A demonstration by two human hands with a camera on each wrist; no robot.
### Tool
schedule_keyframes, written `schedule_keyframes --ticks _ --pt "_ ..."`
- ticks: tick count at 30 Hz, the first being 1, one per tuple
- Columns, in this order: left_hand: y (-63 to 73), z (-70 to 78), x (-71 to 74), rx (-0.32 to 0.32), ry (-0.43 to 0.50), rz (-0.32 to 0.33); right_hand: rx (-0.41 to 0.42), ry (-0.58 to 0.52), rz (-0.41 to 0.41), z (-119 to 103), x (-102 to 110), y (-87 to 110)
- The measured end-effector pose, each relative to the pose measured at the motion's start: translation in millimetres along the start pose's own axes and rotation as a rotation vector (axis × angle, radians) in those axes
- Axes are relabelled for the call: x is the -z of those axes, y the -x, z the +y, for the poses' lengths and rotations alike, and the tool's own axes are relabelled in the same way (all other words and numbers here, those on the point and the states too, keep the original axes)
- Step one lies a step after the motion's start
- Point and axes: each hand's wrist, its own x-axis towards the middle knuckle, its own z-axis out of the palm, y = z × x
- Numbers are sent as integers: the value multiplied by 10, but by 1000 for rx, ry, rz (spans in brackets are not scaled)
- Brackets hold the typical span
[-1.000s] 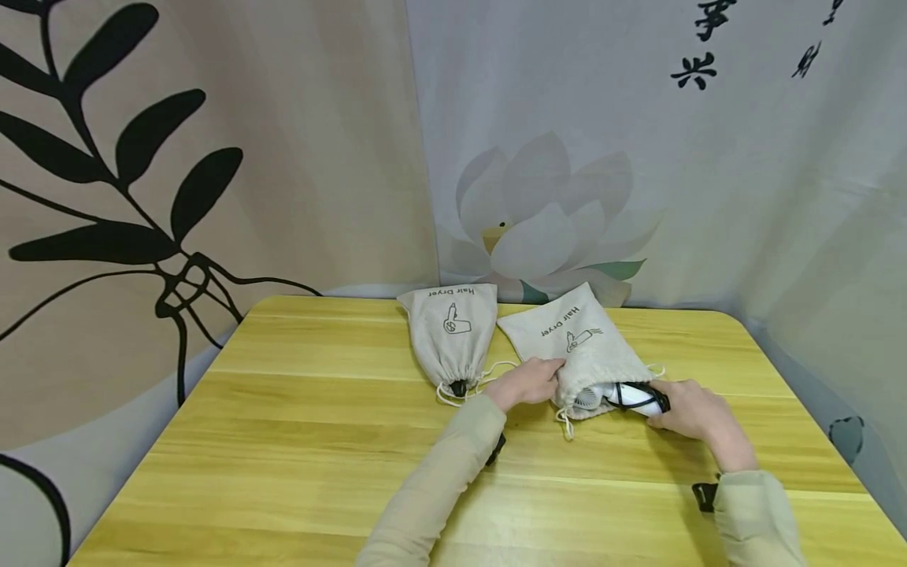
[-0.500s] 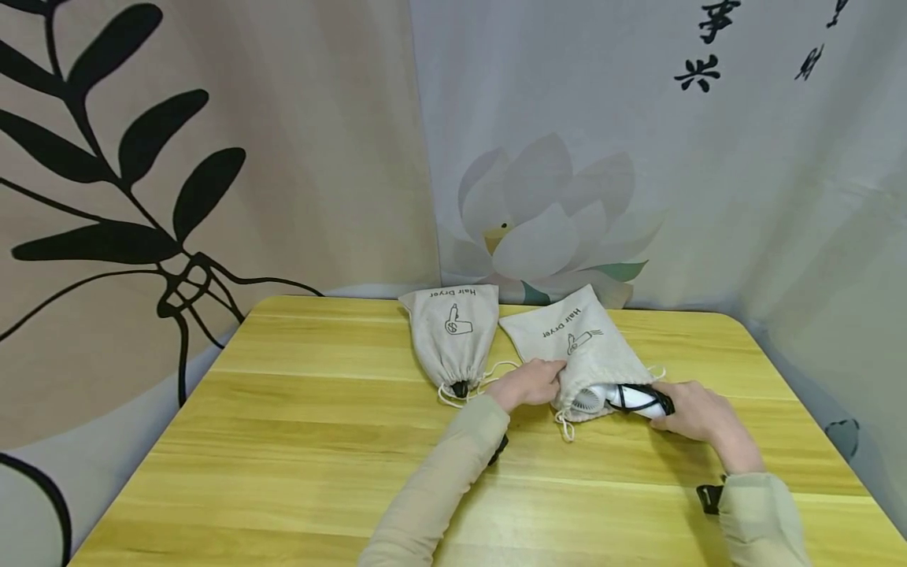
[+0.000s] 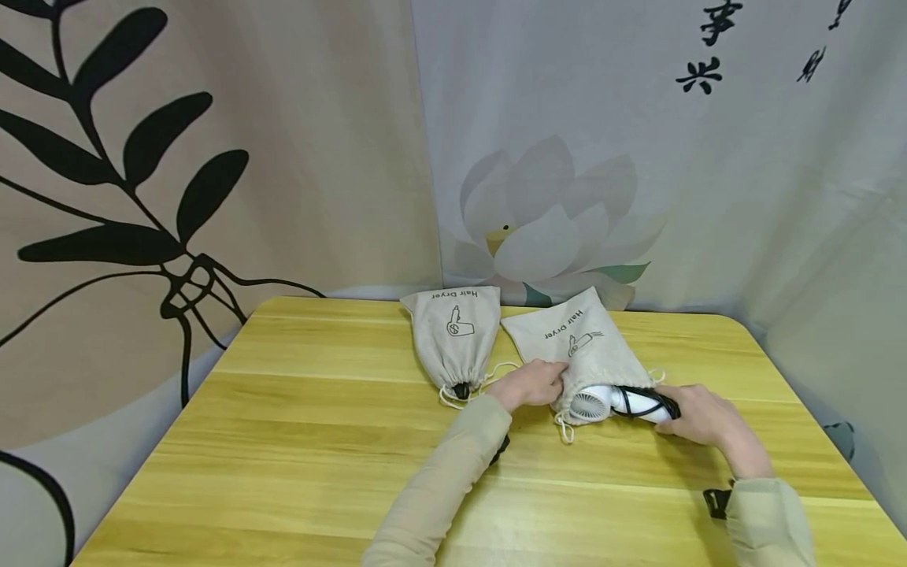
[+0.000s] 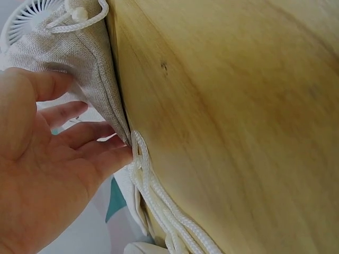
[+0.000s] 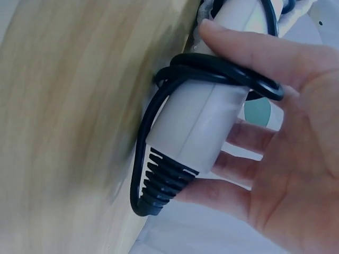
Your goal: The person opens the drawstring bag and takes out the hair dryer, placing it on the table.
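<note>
A white hair dryer [image 3: 590, 403] lies partly inside a beige drawstring bag [image 3: 598, 354] printed "Hair Dryer". Its round vent and cord-wrapped handle stick out of the mouth; the rest is hidden in the cloth. My right hand [image 3: 697, 415] grips the handle end. In the right wrist view, black cord [image 5: 222, 71] loops round the handle [image 5: 196, 116], the thumb on one side and fingers on the other. My left hand [image 3: 530, 383] holds the bag's left edge; in the left wrist view thumb and fingers lie against the bag cloth [image 4: 90, 63].
A second beige "Hair Dryer" bag [image 3: 457, 331] lies to the left, its neck gathered, with a black tip [image 3: 461, 390] poking out. White drawstrings [image 4: 164, 206] trail beside my left hand. The wooden table [image 3: 319, 441] ends at a printed curtain [image 3: 340, 157].
The right hand has moved slightly to the right with the hair dryer, and more of its round vent shows outside the bag. The left hand stays on the bag.
</note>
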Motion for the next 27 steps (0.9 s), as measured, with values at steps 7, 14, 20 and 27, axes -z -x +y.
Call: schedule_keyframes --ticks 7,14,20,27 --pt "-5 -3 -9 3 4 7 23 4 16 16 8 24" --pt "-9 -7 -15 20 19 8 65 4 17 55 -10 40" --pt "-9 -4 -12 40 33 6 113 7 27 86 -14 57" --pt "5 11 -4 41 25 14 213 -23 60 121 -32 97"
